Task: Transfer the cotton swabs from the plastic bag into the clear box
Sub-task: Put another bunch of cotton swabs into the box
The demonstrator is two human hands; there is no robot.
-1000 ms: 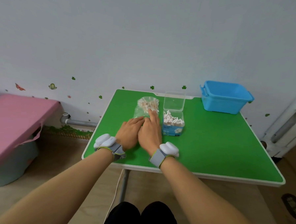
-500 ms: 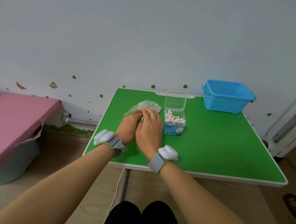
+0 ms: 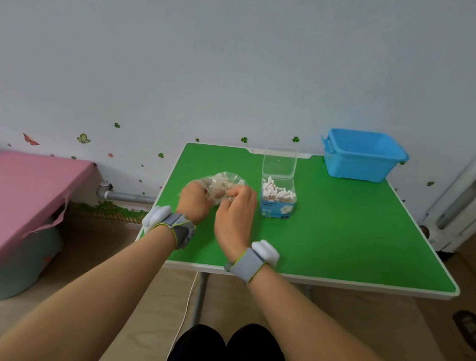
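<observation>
A clear plastic bag (image 3: 222, 183) of wooden-stick cotton swabs is held up off the green table (image 3: 338, 235) between both hands. My left hand (image 3: 194, 203) grips its left side and my right hand (image 3: 236, 216) pinches its right edge. Just to the right stands the clear box (image 3: 277, 200) with a blue label, packed with upright white-tipped swabs, its clear lid (image 3: 279, 161) hinged open behind it. The bag's lower part is hidden behind my fingers.
A blue plastic bin (image 3: 362, 156) sits at the table's back right corner. A pink surface (image 3: 23, 196) lies to the left, a white radiator (image 3: 467, 200) to the right. The wall runs right behind the table.
Both hands went from resting flat near the bag to gripping it, and lifted it off the table toward me.
</observation>
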